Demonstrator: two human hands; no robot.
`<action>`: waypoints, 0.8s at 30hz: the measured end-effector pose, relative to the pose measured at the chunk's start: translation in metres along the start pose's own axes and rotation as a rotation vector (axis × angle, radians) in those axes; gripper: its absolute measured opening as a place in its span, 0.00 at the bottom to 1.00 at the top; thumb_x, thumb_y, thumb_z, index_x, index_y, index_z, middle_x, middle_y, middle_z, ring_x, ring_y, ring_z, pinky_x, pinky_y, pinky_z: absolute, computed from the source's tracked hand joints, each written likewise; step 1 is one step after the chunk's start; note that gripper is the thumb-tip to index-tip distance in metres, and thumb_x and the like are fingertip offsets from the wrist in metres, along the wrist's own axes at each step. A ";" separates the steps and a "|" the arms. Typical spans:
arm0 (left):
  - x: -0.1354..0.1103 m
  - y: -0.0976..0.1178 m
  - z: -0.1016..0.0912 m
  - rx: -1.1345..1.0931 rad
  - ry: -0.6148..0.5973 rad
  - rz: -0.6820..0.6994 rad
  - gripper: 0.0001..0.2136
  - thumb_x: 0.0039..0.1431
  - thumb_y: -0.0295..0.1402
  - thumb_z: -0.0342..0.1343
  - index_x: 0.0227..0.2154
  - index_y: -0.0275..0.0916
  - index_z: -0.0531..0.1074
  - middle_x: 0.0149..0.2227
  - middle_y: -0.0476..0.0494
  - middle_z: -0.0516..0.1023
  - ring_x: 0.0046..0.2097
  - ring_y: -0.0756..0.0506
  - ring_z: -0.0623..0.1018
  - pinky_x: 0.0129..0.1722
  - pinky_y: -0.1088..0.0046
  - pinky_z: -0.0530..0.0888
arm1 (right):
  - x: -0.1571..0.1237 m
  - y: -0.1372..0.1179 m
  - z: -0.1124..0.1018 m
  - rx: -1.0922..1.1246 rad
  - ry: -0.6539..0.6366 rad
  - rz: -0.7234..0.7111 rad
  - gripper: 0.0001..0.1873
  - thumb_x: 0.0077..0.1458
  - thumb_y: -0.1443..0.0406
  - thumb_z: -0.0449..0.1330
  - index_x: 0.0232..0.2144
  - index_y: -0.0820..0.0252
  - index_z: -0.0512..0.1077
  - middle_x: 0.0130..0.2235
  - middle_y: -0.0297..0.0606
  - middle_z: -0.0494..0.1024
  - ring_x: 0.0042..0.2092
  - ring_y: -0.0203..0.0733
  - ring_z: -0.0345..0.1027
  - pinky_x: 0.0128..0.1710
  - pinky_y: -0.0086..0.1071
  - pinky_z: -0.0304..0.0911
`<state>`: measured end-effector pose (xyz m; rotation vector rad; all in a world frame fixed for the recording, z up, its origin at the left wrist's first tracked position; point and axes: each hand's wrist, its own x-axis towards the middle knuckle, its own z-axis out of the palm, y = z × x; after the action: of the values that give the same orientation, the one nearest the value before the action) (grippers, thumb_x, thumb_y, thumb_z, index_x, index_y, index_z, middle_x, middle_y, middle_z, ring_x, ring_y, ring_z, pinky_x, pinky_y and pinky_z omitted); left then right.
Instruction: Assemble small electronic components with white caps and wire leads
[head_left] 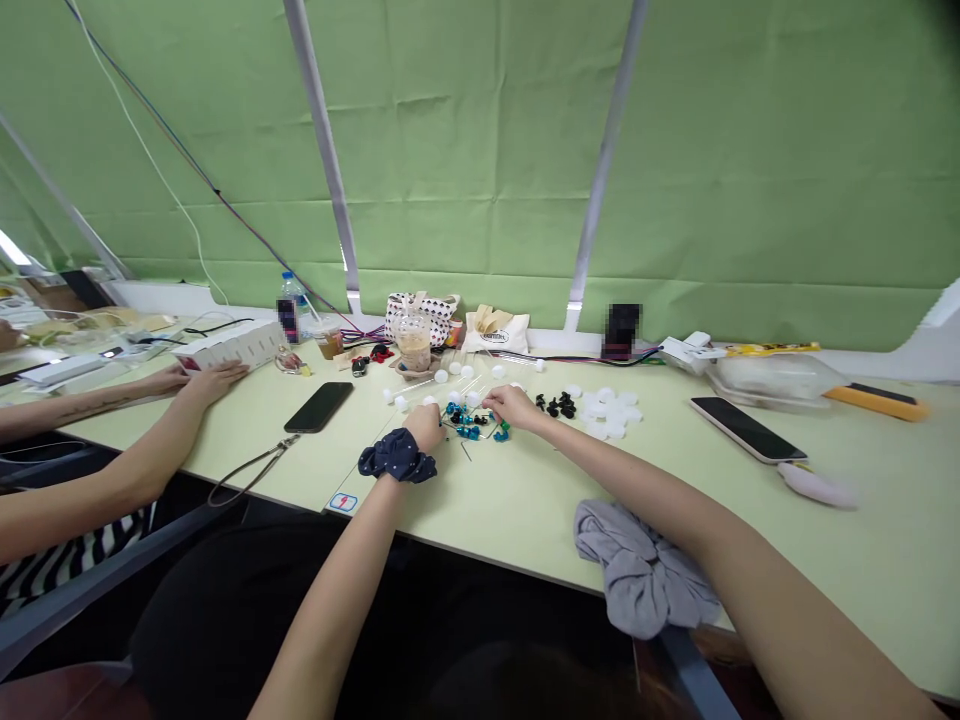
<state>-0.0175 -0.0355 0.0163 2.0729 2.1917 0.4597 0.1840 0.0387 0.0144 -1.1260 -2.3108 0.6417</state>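
Note:
My left hand (426, 426), with a dark blue scrunchie (397, 456) on its wrist, is closed at the left edge of a pile of small blue and black parts (466, 418). Its fingertips are mostly hidden. On the pile's right side, my right hand (514, 407) has thumb and fingers pinched together; what lies between them is too small to make out. Clear tubes with white caps (442, 376) lie just behind the pile. To the right are small black pieces (559, 405) and a heap of white caps (609, 412).
A dark phone (319, 407) with a strap lies left, another phone (748, 430) right. A drink cup (413, 350) and patterned bag (439, 310) stand behind. A grey cloth (645, 575) hangs at the front edge. At left, another person's hands touch a white box (236, 345).

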 end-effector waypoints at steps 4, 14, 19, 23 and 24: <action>0.006 -0.009 -0.006 0.045 -0.015 0.010 0.08 0.48 0.29 0.54 0.31 0.33 0.74 0.35 0.37 0.77 0.39 0.43 0.75 0.37 0.73 0.69 | -0.005 0.011 0.004 0.071 -0.010 0.053 0.13 0.56 0.63 0.53 0.28 0.63 0.74 0.20 0.33 0.75 0.24 0.33 0.67 0.28 0.24 0.58; 0.000 -0.024 -0.050 -0.052 -0.060 -0.075 0.07 0.47 0.32 0.53 0.29 0.37 0.75 0.28 0.42 0.79 0.33 0.46 0.77 0.32 0.75 0.68 | -0.006 0.013 0.009 0.057 0.008 0.193 0.13 0.55 0.63 0.56 0.25 0.65 0.75 0.22 0.38 0.76 0.25 0.34 0.69 0.27 0.24 0.59; -0.001 -0.023 -0.051 -0.273 -0.037 -0.080 0.07 0.49 0.32 0.51 0.30 0.36 0.69 0.28 0.43 0.78 0.28 0.48 0.76 0.26 0.76 0.69 | 0.000 0.008 0.012 0.028 0.050 0.207 0.13 0.56 0.63 0.55 0.27 0.64 0.75 0.26 0.39 0.77 0.27 0.35 0.69 0.28 0.24 0.58; 0.001 -0.019 -0.043 -0.552 -0.093 -0.078 0.08 0.51 0.30 0.48 0.34 0.35 0.65 0.31 0.41 0.77 0.29 0.49 0.75 0.23 0.78 0.68 | 0.008 -0.007 0.015 -0.114 0.129 0.140 0.13 0.57 0.61 0.54 0.28 0.61 0.76 0.31 0.39 0.78 0.32 0.37 0.69 0.31 0.26 0.57; 0.002 -0.019 -0.040 -0.613 -0.087 -0.070 0.08 0.51 0.30 0.48 0.35 0.35 0.64 0.32 0.41 0.76 0.30 0.49 0.75 0.23 0.79 0.68 | 0.010 -0.011 0.016 -0.130 0.114 0.125 0.13 0.57 0.62 0.54 0.28 0.61 0.76 0.31 0.40 0.78 0.33 0.37 0.69 0.31 0.26 0.56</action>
<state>-0.0468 -0.0402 0.0498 1.6438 1.7638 0.8812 0.1623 0.0377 0.0106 -1.3401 -2.2246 0.4648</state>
